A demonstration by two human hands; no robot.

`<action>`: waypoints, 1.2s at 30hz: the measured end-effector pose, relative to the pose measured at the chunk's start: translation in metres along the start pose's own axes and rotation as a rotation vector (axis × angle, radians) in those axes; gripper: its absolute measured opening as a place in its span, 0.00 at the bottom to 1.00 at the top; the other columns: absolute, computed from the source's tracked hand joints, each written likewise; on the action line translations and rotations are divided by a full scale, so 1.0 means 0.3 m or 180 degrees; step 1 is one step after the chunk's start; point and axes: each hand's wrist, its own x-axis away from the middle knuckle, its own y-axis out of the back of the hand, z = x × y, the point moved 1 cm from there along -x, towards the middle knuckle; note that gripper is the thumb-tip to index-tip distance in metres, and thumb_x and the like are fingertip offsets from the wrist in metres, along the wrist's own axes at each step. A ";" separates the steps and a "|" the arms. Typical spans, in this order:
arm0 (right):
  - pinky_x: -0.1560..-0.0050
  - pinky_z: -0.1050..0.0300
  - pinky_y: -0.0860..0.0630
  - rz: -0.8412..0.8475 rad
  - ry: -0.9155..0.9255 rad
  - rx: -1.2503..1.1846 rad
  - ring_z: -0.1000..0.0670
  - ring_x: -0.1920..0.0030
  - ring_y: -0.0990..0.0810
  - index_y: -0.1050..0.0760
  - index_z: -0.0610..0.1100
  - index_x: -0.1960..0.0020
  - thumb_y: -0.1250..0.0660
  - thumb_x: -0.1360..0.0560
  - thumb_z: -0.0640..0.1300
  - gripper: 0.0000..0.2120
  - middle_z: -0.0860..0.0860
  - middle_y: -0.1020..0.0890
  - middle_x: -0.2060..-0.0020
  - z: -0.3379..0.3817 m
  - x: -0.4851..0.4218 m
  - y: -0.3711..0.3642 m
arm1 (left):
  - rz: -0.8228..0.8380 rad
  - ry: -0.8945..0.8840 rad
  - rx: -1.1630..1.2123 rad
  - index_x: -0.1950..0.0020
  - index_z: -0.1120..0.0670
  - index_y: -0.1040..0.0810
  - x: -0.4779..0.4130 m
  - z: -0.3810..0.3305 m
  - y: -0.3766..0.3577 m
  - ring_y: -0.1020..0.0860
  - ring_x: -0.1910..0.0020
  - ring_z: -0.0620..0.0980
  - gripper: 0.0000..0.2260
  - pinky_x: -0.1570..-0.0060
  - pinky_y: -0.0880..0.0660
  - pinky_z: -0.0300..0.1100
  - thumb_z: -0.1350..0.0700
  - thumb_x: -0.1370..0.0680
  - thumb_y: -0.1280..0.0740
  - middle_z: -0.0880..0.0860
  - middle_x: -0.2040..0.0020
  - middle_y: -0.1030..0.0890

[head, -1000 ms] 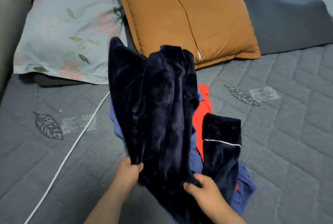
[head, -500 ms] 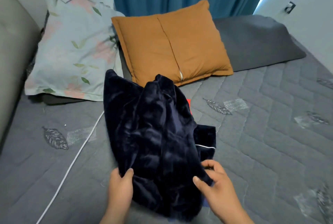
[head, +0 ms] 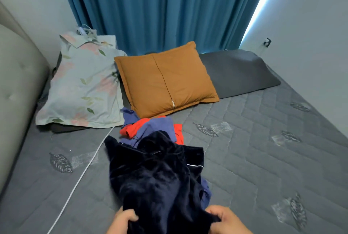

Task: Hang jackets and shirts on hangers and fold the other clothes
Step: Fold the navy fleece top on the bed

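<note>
We see a plush navy velvet garment point(head: 154, 177) with a soft sheen lying on our matt, quilted grey bedcover point(head: 263, 158), beside a smooth-woven ochre cushion point(head: 165, 79).

Single head-worn view, looking forward and down, bed point(head: 263, 158) close below

both hands point(head: 228, 220) grip navy velvet garment point(head: 156, 179) on bed point(head: 263, 158).

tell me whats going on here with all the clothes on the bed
A person is sorting laundry on a grey quilted bed. Both hands grip the near edge of a dark navy velvety garment: the left hand at its left corner, the right hand at its right. The garment lies spread over a small pile of blue clothes and a red piece. No hanger is clearly visible, and nothing in the pile looks folded yet.
</note>
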 end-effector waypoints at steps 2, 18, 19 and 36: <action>0.66 0.62 0.37 0.0097 -0.0038 -0.0261 0.52 0.68 0.27 0.23 0.41 0.60 0.30 0.39 0.39 0.08 0.45 0.28 0.69 -0.013 0.032 -0.010 | 0.0354 0.0094 0.0352 0.55 0.77 0.25 0.144 -0.050 -0.023 0.24 0.47 0.64 0.09 0.38 0.33 0.51 0.73 0.22 0.42 0.70 0.53 0.19; 0.63 0.55 0.25 0.0040 0.2332 -0.1317 0.45 0.63 0.25 0.32 0.41 0.62 0.30 0.36 0.34 0.10 0.42 0.25 0.65 0.825 0.491 -0.131 | -0.0057 -0.3959 -0.2315 0.40 0.38 0.27 0.884 -0.255 -0.214 0.26 0.42 0.41 0.24 0.44 0.30 0.37 0.37 0.35 0.37 0.40 0.42 0.24; 0.62 0.54 0.26 0.0014 0.2519 -0.1199 0.45 0.62 0.26 0.31 0.41 0.63 0.30 0.36 0.35 0.10 0.42 0.25 0.65 0.882 0.534 -0.134 | -0.0012 -0.3794 -0.2096 0.45 0.36 0.24 0.922 -0.295 -0.227 0.24 0.44 0.43 0.16 0.47 0.30 0.35 0.39 0.32 0.37 0.42 0.44 0.22; 0.62 0.54 0.27 -0.3212 0.3935 0.1201 0.50 0.64 0.26 0.29 0.41 0.56 0.32 0.26 0.49 0.11 0.50 0.24 0.64 1.559 1.165 0.075 | -0.1494 -0.6532 -0.3048 0.54 0.53 0.30 1.715 -1.029 -0.165 0.26 0.57 0.51 0.09 0.59 0.31 0.44 0.48 0.22 0.35 0.48 0.57 0.27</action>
